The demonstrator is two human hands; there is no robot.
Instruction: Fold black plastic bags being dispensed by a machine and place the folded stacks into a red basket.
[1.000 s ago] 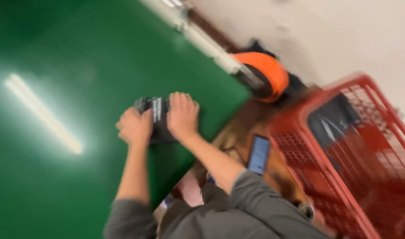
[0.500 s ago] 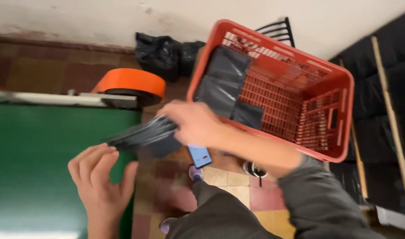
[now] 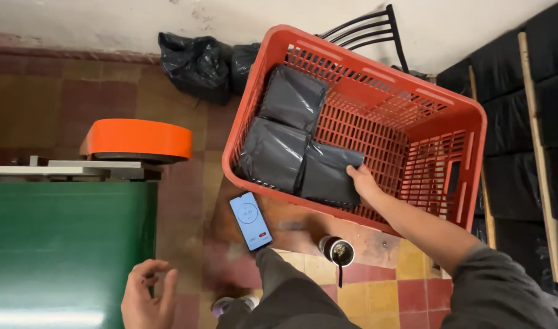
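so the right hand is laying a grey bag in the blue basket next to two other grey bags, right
Not quite: the basket is red-orange, not blue. The head view shows the right hand on a grey bag inside it, beside two other grey bags.

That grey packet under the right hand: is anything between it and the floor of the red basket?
Nothing visible. The right hand lays the grey packet in the red basket, beside two other packets. The basket floor to its right is bare.

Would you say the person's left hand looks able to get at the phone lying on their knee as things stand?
Probably yes: the left hand is empty and open beside the green table, and nothing lies between it and the phone.
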